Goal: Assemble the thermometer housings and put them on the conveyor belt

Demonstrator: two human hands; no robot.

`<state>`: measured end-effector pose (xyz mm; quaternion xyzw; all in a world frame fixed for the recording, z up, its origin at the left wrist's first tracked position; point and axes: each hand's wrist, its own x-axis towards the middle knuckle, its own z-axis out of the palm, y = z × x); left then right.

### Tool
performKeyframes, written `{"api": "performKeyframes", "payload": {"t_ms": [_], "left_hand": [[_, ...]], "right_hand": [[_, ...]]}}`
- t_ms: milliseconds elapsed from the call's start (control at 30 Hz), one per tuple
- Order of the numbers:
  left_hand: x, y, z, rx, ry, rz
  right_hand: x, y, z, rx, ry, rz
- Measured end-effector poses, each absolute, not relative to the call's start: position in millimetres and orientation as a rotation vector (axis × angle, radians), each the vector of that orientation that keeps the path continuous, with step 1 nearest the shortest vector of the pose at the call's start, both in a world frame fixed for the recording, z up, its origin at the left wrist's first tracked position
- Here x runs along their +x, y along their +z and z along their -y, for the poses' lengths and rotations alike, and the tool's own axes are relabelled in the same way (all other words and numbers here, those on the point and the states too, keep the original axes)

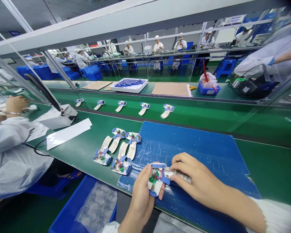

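An open thermometer-gun housing [157, 178], white with blue trim, lies in my left hand [143, 191], gripped between thumb and fingers. A green circuit board and red wires show inside its head. My right hand [196, 174] pinches the handle of the same housing with thumb and fingertips; whether a wire or small part is between them is hidden. Both hands are above a scratched blue mat [189, 142]. Left of the mat, several similar open housings [121, 165] lie close together on the green bench, boards facing up.
Beyond the bench, a green conveyor belt [126, 113] carries a row of housings [167, 110]. A white tray of blue parts [129, 85], cardboard sheets [171, 89] and a blue basket [208, 89] stand behind it. A co-worker's sleeve [7, 158] is at left, near a grey box [60, 118].
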<state>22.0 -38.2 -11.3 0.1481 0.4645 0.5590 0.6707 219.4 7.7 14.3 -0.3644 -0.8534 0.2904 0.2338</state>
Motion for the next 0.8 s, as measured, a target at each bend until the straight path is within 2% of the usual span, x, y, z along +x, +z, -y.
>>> {"api": "performKeyframes", "payload": {"t_ms": [167,400,567,800], "left_hand": [[24.0,-7.6,41.9,0.338,1.282,-1.077],[27.9,-12.2,45.4,0.307,1.295,-1.127],[24.4,-11.2,41.5,0.322,1.293,-1.106],[24.6,-4.2,34.5,0.416,1.250,-0.977]], "right_hand": [[202.1,1.4,-6.8,-1.030,0.820,2.161],[198.0,-3.1,-11.0,-1.303,0.794,2.253],[214.6,8.8,-11.0,-1.149,0.921,2.326],[250.1,-9.6,-45.1,-0.947,0.299,2.555]]}}
